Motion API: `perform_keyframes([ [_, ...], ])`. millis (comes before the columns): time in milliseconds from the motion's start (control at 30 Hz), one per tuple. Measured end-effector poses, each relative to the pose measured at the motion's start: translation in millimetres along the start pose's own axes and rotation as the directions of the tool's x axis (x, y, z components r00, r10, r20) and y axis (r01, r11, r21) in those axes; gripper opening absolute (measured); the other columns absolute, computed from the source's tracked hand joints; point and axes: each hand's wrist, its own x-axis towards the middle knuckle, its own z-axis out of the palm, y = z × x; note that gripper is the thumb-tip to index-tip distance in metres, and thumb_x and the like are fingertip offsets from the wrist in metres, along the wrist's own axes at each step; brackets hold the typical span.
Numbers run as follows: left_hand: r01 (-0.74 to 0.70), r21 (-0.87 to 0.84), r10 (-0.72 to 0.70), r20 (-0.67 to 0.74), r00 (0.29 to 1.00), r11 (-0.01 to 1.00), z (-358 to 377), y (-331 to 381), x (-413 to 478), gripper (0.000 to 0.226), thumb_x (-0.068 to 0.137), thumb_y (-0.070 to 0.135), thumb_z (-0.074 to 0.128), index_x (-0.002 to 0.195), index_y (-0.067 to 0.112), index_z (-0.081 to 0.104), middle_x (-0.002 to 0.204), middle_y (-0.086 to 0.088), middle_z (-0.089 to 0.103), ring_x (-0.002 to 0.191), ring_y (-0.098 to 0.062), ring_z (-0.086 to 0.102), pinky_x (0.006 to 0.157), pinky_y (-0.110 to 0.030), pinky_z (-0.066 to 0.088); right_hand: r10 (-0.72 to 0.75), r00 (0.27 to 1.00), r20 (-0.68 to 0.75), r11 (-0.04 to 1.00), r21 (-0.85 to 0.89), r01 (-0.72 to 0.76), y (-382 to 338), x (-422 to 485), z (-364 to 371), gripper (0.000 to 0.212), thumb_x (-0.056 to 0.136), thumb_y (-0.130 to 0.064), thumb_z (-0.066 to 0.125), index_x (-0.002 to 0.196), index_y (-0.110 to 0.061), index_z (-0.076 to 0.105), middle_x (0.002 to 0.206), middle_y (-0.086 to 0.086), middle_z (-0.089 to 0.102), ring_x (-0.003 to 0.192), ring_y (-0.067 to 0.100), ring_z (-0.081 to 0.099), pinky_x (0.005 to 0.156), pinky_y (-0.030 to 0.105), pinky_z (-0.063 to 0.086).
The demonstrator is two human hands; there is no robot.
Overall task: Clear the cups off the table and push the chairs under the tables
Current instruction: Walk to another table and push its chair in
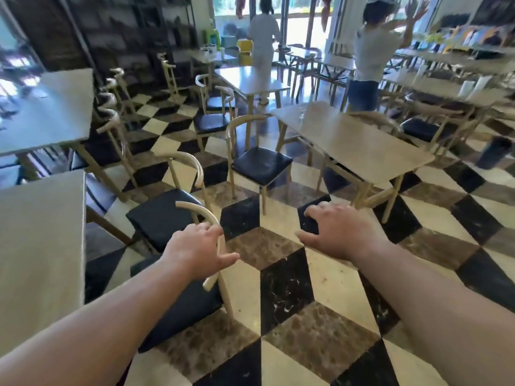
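Note:
My left hand (199, 250) grips the curved wooden backrest of the nearest chair (178, 307), a pale frame with a black seat, standing beside the light table (41, 246) at my left. My right hand (338, 231) hovers over the floor with fingers spread and holds nothing. A second chair (164, 215) stands just beyond, also by that table. A third chair (260, 164) stands out in the aisle, beside the long table (362, 146) in the middle. A clear glass cup (302, 112) sits near that table's far end.
The floor is a black, cream and brown cube-pattern tile (292, 288). More chairs line the left table (47, 112). Two people (370, 54) stand at the back among further tables. White cups (471, 86) sit on a table at the far right.

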Motion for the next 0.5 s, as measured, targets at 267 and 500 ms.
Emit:
perform_keyframes([
  [267, 0.159, -0.132, -0.170, -0.080, 0.982, 0.978, 16.2, -48.6, 126.4, 0.100, 0.074, 0.099, 0.036, 0.147, 0.032, 0.051, 0.141, 0.001, 0.063, 0.126, -0.024, 0.058, 0.095, -0.048, 0.053, -0.197, 0.980, 0.037, 0.980, 0.027, 0.196, -14.2, 166.8, 22.6, 0.078, 0.089, -0.085, 0.032, 0.135, -0.029, 0.062, 0.129, 0.000, 0.068, 0.122, 0.025, 0.061, 0.098, 0.048, 0.053],
  [500, 0.247, -0.255, -0.271, -0.067, 0.960, 0.935, 4.8, -106.5, 248.2, 0.098, 0.077, 0.097, 0.038, 0.147, 0.030, 0.052, 0.136, 0.001, 0.063, 0.120, -0.023, 0.060, 0.091, -0.045, 0.054, -0.314, 0.946, 0.086, 0.949, -0.008, 0.316, -24.1, 330.3, 12.6, 0.072, 0.091, -0.084, 0.034, 0.131, -0.031, 0.060, 0.118, -0.002, 0.065, 0.113, 0.024, 0.061, 0.092, 0.045, 0.052],
])
